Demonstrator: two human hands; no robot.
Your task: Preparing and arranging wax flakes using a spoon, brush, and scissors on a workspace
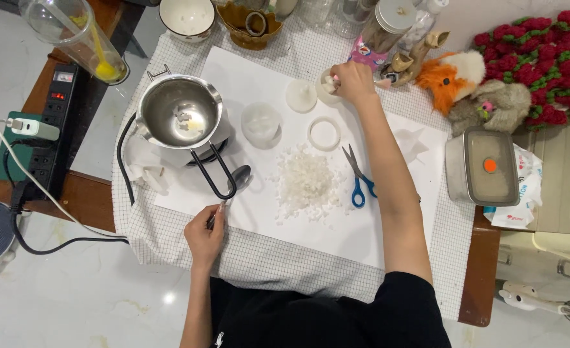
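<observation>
White wax flakes (306,182) heaped mid-bench beside scissors (358,178). Left hand (204,235) gripped a spoon (233,183) near the steel pot (179,118); right hand (354,81) pinched a white lump (328,84) over a small cup (324,92).

Metal spoon (233,183): grey, bowl up, lying slantwise on white paper, centre-left of frame, handle end gripped. Small white cup (327,86): round, upright, white lumps inside, upper centre, at paper's far edge, held at rim.
</observation>
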